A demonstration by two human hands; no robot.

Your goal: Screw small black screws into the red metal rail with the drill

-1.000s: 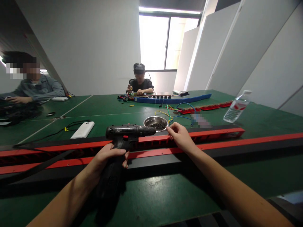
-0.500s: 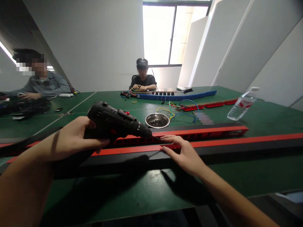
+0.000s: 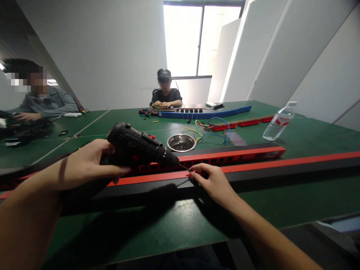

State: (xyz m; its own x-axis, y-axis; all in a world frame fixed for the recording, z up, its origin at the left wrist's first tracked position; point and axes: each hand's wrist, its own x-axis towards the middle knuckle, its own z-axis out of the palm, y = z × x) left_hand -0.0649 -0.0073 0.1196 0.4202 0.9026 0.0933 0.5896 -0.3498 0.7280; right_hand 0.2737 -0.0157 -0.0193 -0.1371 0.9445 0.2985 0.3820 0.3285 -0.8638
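My left hand [image 3: 87, 165] is wrapped round the grip of a black electric screwdriver [image 3: 140, 148], tilted so its bit points down to the right at a long red and black strip [image 3: 253, 165] lying across the green table [image 3: 174, 225]. My right hand [image 3: 212, 182] rests on the strip beside the bit tip, thumb and forefinger pinched together there; what they hold is too small to make out. A steel bowl [image 3: 181, 142] with small dark parts stands just behind the strip.
A water bottle [image 3: 277, 125] stands at the right. Coloured wires [image 3: 208, 129], more red strips [image 3: 244, 123] and a blue strip [image 3: 205, 113] lie further back. One person sits at the far end [image 3: 165, 98], another at the left [image 3: 42, 105].
My left hand lifted the screwdriver from lying flat and tilted its bit down to the strip. My right hand came back from the bowl's side and its fingers closed into a pinch at the bit.
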